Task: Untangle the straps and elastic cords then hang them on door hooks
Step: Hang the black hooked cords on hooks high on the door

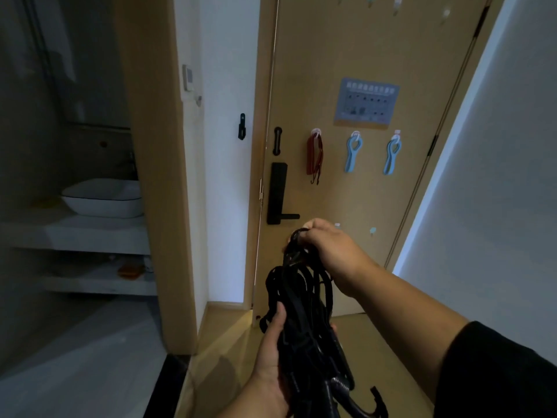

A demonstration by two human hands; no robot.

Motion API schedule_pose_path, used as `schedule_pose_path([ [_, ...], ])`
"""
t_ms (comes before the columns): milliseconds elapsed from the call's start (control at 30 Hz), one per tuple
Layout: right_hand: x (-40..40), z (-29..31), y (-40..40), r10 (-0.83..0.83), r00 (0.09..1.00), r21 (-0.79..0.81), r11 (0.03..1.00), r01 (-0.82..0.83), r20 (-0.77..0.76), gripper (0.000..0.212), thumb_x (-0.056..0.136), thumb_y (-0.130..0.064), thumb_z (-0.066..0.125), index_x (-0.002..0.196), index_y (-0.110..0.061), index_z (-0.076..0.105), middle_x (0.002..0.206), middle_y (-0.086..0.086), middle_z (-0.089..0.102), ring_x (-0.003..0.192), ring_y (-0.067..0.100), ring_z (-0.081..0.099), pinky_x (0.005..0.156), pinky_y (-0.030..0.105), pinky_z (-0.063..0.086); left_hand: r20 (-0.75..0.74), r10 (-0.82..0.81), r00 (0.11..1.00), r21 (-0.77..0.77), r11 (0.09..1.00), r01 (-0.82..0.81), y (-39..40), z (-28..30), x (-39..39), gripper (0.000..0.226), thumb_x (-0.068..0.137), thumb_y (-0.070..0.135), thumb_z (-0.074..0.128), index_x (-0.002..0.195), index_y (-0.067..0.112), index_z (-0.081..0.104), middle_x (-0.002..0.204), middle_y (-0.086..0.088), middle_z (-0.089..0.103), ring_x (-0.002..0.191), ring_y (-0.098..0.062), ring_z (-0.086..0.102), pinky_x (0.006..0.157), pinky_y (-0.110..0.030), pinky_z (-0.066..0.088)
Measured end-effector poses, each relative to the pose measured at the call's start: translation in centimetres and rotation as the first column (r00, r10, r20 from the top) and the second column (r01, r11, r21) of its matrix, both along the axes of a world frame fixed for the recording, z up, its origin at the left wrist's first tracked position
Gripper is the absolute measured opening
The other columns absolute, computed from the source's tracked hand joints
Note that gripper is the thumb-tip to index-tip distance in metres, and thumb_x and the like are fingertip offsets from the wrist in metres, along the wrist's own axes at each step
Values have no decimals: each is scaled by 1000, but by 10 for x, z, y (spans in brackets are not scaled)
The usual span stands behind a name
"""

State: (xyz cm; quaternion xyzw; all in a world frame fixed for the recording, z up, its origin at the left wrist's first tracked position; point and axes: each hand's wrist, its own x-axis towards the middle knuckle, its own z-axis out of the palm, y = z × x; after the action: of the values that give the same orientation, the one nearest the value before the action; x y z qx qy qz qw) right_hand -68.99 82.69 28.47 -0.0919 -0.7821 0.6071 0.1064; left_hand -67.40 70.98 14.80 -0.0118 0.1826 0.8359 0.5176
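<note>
Two hands hold a tangled bundle of black straps and cords [304, 312] before a wooden door [376, 55].

The right hand [328, 242] pinches the bundle's top; the left hand [271, 351] grips its lower part. Behind, a red strap [314, 155] and two blue straps [353, 152] hang on door hooks [316, 132].

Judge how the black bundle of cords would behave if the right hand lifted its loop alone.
Probably floppy: the black bundle sags in loose loops between the right hand and left hand. Likely to snag: strands cross, and a hooked end dangles below.
</note>
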Motion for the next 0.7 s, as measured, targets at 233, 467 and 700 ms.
schedule_pose_path([
  [233,-1,3,0,-228,960,-439,888,136,-164,16,92,-22,51,82,-19,63,77,7,63,76,28,59,62,35,47,-26,4,1000,86,996,-2,-6,2,-12,83,51,33,93,122,2,63,106,-22,64,85,-37,65,77,-45,53],
  [467,1,3,-4,-379,924,-737,637,226,-44,30,95,-37,50,92,-8,57,65,5,58,45,16,55,42,26,44,-73,-26,997,53,998,30,-5,-7,-17,79,45,27,95,114,2,66,97,-22,66,81,-38,67,72,-46,55],
  [700,8,23,21,-516,855,-680,646,347,-54,24,93,-37,53,92,-15,64,57,-2,52,47,15,42,46,28,30,-33,-5,999,163,987,11,-13,-14,-46,76,53,29,93,117,3,62,98,-13,64,80,-27,67,72,-40,57],
])
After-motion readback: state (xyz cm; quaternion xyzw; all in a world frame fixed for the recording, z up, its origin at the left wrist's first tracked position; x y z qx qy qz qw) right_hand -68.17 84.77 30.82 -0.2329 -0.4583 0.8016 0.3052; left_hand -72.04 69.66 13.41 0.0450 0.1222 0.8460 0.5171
